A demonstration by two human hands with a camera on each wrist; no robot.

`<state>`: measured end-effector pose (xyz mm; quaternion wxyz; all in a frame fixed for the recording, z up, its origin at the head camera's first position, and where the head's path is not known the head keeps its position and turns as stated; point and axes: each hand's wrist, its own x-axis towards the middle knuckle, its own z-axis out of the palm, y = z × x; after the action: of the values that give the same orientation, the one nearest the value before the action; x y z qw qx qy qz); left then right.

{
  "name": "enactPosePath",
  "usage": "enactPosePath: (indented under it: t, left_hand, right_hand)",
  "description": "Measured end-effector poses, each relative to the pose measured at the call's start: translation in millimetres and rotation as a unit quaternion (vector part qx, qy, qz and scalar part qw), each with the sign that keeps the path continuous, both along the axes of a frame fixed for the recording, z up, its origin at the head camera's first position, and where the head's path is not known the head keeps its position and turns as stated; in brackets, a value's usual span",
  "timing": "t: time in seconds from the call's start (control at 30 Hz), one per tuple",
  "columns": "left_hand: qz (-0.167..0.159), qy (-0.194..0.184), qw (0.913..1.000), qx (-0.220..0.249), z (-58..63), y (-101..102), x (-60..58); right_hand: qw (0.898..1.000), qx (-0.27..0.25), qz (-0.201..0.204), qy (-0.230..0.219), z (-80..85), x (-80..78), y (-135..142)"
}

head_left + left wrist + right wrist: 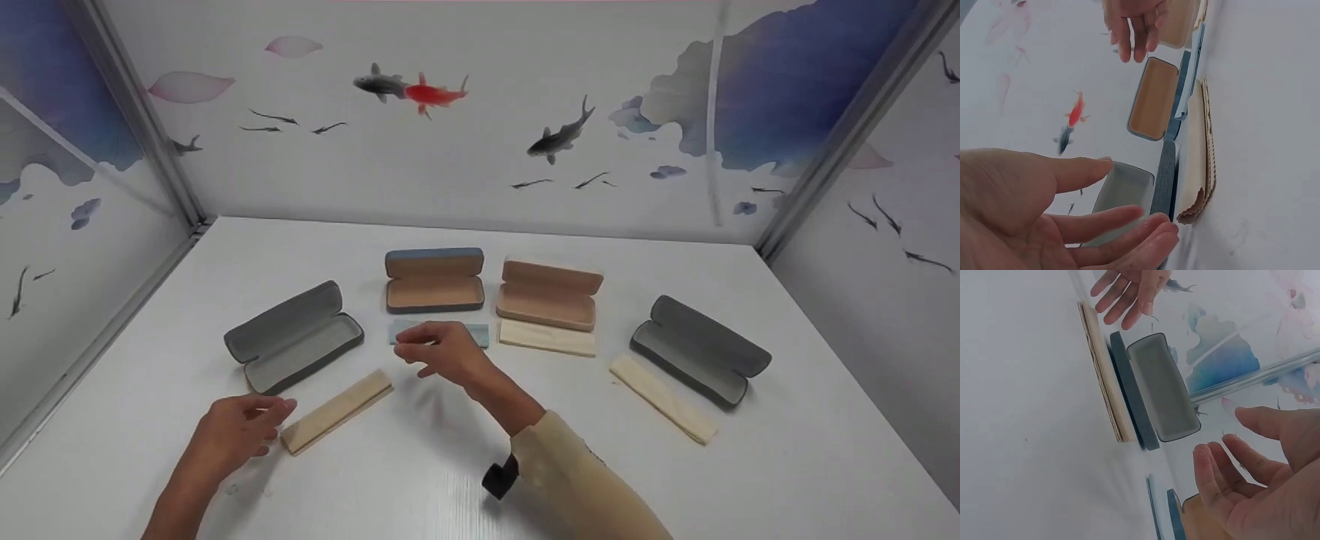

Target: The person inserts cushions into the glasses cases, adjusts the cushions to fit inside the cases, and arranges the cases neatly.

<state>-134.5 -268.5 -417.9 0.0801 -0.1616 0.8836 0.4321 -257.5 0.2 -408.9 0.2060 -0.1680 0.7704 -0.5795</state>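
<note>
- White smooth tabletop [765, 480]: bears everything here.
- Dark-grey oblong hard-shell case [300, 346], lid up: my landmark. Right of it stand a blue tan-lined case [435, 292], a cream tan-lined case [546, 306] and a second grey case [699, 352], all open.
- Right hand [446, 352]: right of the landmark, above a folded blue cloth [477, 335], hiding its middle. Left hand [232, 435]: just before the landmark. Both empty, fingers loosely bent.
- Folded tan cloth strip [337, 412]: before the landmark; I'd pinch all its layers together so nothing unfolds.
- Black cuff device [500, 478]: right of the landmark; might snag cloth.
</note>
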Motion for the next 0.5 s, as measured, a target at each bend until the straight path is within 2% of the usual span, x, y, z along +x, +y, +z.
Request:
enactPosePath:
  t: [0.27,0.5]
  left_hand:
    - [-0.002,-0.045,0.9985,0.031,-7.9,-4,-2.6]
    - [-0.020,-0.056,0.9981,0.015,-11.9,-1,-3.8]
  right_hand:
    - [0.999,0.028,0.004,-0.047,-16.9,-4.1,-27]
    - [0.995,0.082,0.014,-0.048,-23.3,-5.6,-36]
